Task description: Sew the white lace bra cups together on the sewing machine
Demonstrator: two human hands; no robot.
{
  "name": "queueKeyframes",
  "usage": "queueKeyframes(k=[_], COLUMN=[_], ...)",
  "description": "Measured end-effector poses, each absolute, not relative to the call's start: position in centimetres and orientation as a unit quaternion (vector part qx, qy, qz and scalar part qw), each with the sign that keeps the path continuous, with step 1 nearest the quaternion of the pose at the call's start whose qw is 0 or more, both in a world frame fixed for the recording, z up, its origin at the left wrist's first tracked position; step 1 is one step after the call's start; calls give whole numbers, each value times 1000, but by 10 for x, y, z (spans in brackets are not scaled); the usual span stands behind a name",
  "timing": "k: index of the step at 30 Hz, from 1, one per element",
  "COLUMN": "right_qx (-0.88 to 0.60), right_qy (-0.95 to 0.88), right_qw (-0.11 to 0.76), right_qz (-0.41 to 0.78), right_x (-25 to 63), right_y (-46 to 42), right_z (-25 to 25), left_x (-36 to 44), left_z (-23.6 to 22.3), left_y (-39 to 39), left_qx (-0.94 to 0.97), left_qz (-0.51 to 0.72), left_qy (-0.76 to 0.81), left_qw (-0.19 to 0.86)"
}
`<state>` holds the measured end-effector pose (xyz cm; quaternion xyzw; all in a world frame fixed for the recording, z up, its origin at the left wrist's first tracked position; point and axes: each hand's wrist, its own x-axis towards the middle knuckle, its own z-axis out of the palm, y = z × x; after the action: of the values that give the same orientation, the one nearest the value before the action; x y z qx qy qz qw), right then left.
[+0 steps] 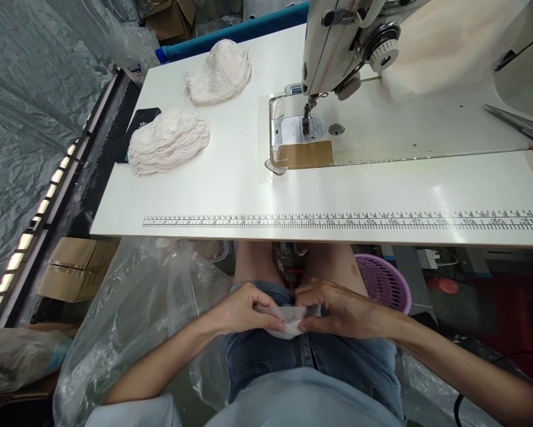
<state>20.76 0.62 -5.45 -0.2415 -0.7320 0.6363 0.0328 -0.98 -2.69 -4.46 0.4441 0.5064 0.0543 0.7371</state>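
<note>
My left hand (256, 308) and my right hand (326, 305) pinch the two sides of a small white piece of fabric (288, 329), low over my lap. Fingers cover its edges, so its full shape is hidden. Beyond the hands, on the white sewing table, lies a stack of white lacy fabric pieces (168, 142) at the left. A single white cup-shaped fabric piece (220, 72) with frayed edges rests farther back. The sewing machine (332, 53) stands to the right of these, its presser foot (306, 121) above the needle plate.
A printed ruler (337, 222) runs along the table's front edge. Scissors (517, 123) lie at the right. Under the table stand a purple basket (384, 281) and, left of my legs, a clear plastic bag (155, 308). A cardboard box (77, 270) sits farther left.
</note>
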Motion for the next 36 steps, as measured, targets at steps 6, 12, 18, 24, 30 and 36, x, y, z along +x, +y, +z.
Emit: queueKeyframes(k=[6,12,18,24,30,36], right_qx=[-233,-230,-229,-218,-229,-222], right_qy=[-664,-699,-698,-664,-671,-647], right_qw=[23,44,31,31,69,58], right_qz=[710,676,678,714,701,727], right_x=[217,213,218,222,217,221], right_y=[8,6,8,8,4,8], right_z=[-61,-65,-56,-59,-63,-65], left_x=[-14,-15,-18,-16,-13,-11], left_z=[-48,-51,-52,-50,-48,-44], left_y=[-31,-33,-36,-37,-38,-37], left_qx=[433,441,413,393,400,412], left_qz=[63,72,90,91,99,92], left_qy=[512,538,542,546,568,583], left_qw=[739,714,726,734,713,694])
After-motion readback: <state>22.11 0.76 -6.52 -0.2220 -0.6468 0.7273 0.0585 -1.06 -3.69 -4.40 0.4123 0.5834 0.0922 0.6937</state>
